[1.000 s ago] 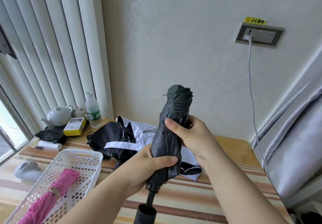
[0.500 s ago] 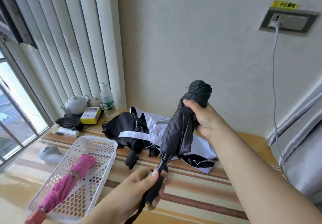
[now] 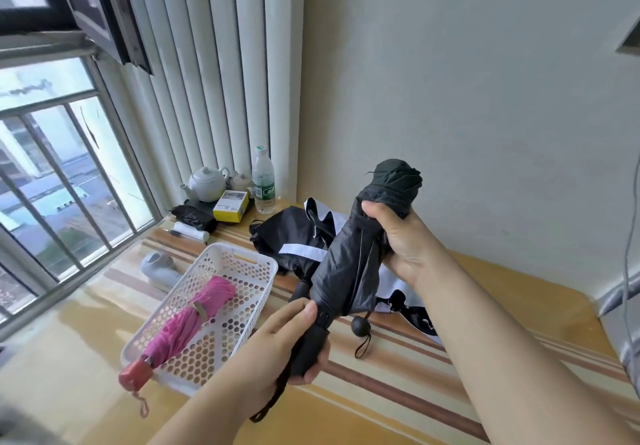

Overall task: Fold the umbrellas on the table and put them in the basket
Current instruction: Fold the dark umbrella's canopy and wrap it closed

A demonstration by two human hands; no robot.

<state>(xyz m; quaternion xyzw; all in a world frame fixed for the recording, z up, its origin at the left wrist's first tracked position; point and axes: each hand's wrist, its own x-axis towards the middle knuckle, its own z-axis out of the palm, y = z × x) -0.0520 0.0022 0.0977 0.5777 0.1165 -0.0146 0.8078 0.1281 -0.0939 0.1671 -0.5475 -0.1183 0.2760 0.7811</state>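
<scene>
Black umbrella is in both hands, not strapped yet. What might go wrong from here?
1. The black umbrella has loose canopy folds between the right hand and left hand; they may billow open before fastening.
2. The pink umbrella lies diagonally across the basket, handle overhanging, leaving little room; a second one may not seat well.

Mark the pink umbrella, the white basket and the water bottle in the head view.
pink umbrella (image 3: 188,320), head view, middle of the folded canopy
white basket (image 3: 239,252), head view, far rim
water bottle (image 3: 264,186), head view, green label
</scene>
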